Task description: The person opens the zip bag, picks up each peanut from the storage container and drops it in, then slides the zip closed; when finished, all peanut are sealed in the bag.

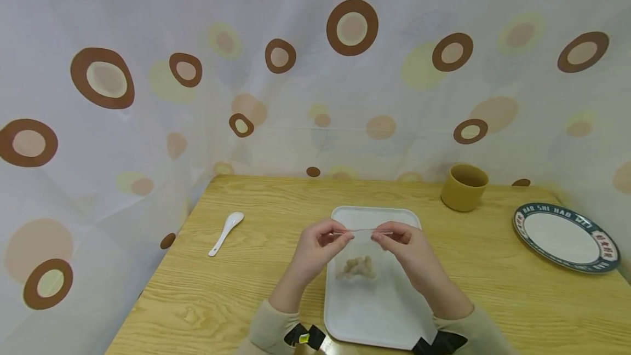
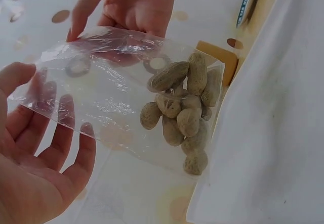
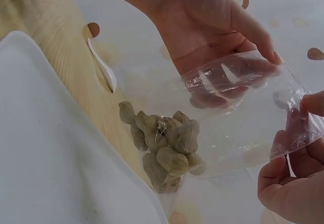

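A clear plastic bag (image 2: 111,97) hangs between my hands over a white tray (image 1: 374,316). Several peanuts in their shells (image 2: 185,113) lie in the bottom of the bag, and the right wrist view shows the same peanuts (image 3: 164,143) through the film. My left hand (image 1: 319,245) pinches one top corner of the bag between thumb and fingers. At the opposite corner my right hand (image 1: 405,248) pinches the film the same way. The bag's top edge is stretched straight between the two hands.
A white spoon (image 1: 228,232) lies left of the tray on the wooden table (image 1: 276,196). At the back right stands a yellow-brown cup (image 1: 455,193). A plate with a dark patterned rim (image 1: 562,237) lies at the far right. A patterned cloth (image 1: 305,92) hangs behind the table.
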`<control>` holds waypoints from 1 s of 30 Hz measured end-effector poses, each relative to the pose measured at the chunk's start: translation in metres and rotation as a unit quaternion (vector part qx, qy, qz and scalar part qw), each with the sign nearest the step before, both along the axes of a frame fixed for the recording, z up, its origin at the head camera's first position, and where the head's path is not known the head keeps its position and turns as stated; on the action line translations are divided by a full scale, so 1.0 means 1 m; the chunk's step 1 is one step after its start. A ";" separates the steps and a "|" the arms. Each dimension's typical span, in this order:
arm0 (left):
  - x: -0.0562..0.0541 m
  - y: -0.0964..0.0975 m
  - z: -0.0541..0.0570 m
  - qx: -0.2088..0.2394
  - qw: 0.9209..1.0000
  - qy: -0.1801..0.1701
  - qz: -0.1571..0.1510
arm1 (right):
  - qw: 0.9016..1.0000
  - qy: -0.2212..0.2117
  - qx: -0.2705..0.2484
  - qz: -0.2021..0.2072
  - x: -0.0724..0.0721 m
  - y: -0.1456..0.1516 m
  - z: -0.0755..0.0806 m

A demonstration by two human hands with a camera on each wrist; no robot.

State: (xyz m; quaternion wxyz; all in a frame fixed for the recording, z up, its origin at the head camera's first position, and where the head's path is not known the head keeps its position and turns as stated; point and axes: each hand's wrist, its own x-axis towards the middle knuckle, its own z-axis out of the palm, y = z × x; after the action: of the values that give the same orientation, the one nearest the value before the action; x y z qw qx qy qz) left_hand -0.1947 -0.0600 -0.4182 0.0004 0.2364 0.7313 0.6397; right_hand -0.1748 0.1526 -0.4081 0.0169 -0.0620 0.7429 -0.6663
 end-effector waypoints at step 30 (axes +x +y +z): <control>0.003 0.016 0.000 -0.004 1.000 -0.002 -0.006 | 1.000 -0.002 0.023 0.015 0.006 -0.007 0.002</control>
State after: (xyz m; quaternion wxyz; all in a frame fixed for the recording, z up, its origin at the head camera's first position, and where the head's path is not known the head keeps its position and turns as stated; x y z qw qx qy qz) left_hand -0.1919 -0.0441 -0.4180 0.0062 0.2398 0.7322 0.6374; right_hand -0.1692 0.1460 -0.4063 0.0299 -0.0715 0.7568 -0.6490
